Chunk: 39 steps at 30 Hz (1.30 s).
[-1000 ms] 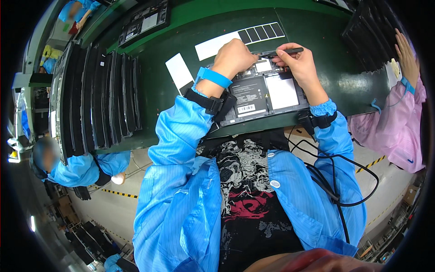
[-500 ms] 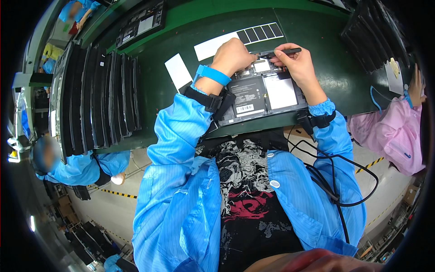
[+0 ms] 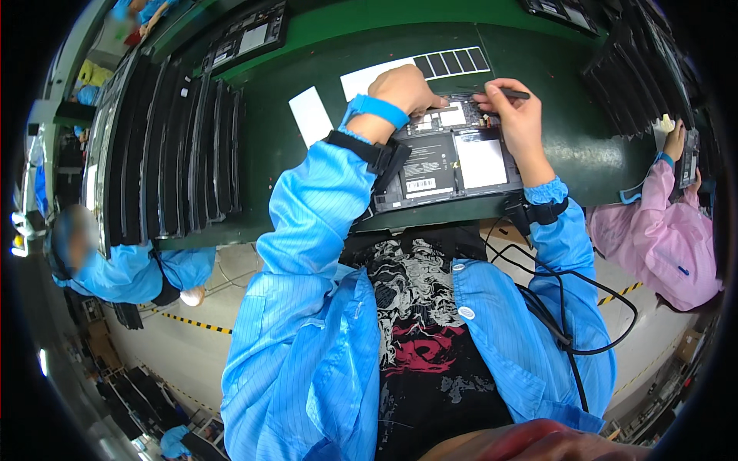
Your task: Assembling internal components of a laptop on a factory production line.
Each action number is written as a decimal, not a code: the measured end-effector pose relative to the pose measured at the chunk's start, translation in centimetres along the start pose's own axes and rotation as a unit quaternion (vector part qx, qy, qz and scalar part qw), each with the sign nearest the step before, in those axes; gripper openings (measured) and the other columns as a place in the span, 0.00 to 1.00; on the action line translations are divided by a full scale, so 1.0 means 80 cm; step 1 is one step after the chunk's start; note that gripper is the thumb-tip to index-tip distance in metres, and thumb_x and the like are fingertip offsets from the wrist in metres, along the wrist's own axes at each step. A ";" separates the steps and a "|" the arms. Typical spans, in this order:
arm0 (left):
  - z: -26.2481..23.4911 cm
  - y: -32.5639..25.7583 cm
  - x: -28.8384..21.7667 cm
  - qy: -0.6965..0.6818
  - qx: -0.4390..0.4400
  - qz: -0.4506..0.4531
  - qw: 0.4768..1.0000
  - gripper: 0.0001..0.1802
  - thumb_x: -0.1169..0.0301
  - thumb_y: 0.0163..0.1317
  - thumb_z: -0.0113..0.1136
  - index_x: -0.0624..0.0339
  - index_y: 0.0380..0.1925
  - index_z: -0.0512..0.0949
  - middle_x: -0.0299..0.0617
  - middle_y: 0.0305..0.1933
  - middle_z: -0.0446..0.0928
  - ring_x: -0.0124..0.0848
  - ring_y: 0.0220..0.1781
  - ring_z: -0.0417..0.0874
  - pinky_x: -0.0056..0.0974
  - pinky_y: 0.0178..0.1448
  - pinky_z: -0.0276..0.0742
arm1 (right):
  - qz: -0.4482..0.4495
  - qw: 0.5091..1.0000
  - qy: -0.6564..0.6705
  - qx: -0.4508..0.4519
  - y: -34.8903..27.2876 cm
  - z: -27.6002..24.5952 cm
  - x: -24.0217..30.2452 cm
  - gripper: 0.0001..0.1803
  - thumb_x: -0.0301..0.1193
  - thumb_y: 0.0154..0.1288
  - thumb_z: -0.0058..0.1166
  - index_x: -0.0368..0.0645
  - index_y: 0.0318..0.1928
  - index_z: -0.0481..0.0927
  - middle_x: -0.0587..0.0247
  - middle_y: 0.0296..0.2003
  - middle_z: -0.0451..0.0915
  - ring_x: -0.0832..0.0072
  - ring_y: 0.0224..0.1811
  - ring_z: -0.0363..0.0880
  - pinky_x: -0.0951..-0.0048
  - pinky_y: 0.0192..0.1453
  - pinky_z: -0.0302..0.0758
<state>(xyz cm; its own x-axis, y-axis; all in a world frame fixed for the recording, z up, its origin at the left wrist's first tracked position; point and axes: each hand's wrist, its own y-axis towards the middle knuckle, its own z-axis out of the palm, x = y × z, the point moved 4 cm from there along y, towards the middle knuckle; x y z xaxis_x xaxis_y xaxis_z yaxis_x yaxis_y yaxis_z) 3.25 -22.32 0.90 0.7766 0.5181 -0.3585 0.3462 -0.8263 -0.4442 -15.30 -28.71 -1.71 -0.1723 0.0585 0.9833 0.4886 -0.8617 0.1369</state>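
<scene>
Right hand point(image 3: 515, 115) drifts rightward, tool point(image 3: 516, 94) pinched crosswise!
Left hand point(image 3: 403, 88) sits left of it, over the laptop point(image 3: 437, 157); its hold, I can't tell.

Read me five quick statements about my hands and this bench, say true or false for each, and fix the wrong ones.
1. The right hand holds a slim dark tool. True.
2. The left hand is down in the lap. False: it is at the far part of the opened device.
3. A blue band circles the left wrist. True.
4. The strip with black rectangles lies nearer the person than the device. False: it lies beyond it.
5. A pink sleeve shows at the right. True.
</scene>
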 end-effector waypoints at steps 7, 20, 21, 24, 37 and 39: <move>-0.001 -0.137 0.048 -0.111 -0.218 0.134 0.960 0.20 0.54 0.57 0.60 0.62 0.24 0.81 0.50 0.21 0.78 0.47 0.27 0.81 0.44 0.35 0.76 | 0.034 0.997 0.063 -0.027 -0.007 -0.017 0.000 0.12 0.29 0.67 0.53 0.31 0.43 0.76 0.53 0.36 0.80 0.65 0.40 0.84 0.72 0.44 0.81; 0.069 -0.232 0.201 0.005 -0.280 0.106 0.954 0.33 0.55 0.56 0.63 0.62 0.57 0.70 0.48 0.62 0.69 0.45 0.65 0.67 0.48 0.65 0.61 | -0.015 0.975 -0.191 0.116 -0.093 0.201 0.012 0.12 0.34 0.62 0.58 0.39 0.39 0.83 0.53 0.42 0.82 0.73 0.40 0.82 0.75 0.44 0.76; 0.069 -0.220 0.201 -0.034 -0.326 0.112 0.938 0.32 0.55 0.56 0.62 0.62 0.56 0.70 0.48 0.61 0.70 0.45 0.64 0.68 0.47 0.65 0.62 | -0.016 0.974 -0.195 0.115 -0.091 0.212 0.006 0.12 0.34 0.62 0.58 0.39 0.39 0.83 0.53 0.42 0.82 0.73 0.40 0.82 0.75 0.44 0.76; 0.076 -0.203 0.199 0.014 -0.369 0.132 0.920 0.33 0.53 0.56 0.62 0.61 0.57 0.71 0.50 0.63 0.67 0.48 0.65 0.65 0.49 0.66 0.59 | -0.057 0.959 -0.259 0.100 -0.081 0.230 -0.016 0.12 0.35 0.59 0.59 0.38 0.37 0.83 0.45 0.49 0.78 0.65 0.42 0.83 0.71 0.45 0.77; 0.083 -0.199 0.202 -0.001 -0.375 0.134 0.917 0.34 0.53 0.56 0.61 0.60 0.58 0.70 0.49 0.64 0.65 0.48 0.66 0.62 0.51 0.67 0.56 | -0.079 0.940 -0.317 0.093 -0.079 0.229 -0.021 0.12 0.34 0.58 0.59 0.38 0.37 0.84 0.46 0.54 0.75 0.62 0.44 0.82 0.70 0.43 0.79; 0.082 -0.200 0.201 -0.004 -0.377 0.135 0.916 0.33 0.53 0.56 0.61 0.60 0.58 0.70 0.49 0.64 0.65 0.48 0.66 0.63 0.51 0.67 0.56 | -0.052 0.954 -0.276 0.106 -0.079 0.230 -0.021 0.11 0.34 0.58 0.59 0.40 0.37 0.84 0.46 0.55 0.74 0.60 0.48 0.80 0.69 0.46 0.79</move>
<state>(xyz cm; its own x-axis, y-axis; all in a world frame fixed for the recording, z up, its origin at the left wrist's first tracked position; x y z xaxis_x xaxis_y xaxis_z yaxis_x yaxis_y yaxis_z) 6.76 0.69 -3.19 0.8849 0.2719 -0.3783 0.4096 -0.8409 0.3537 -2.37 -14.11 -2.01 0.2191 0.4451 0.8683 0.6651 -0.7193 0.2009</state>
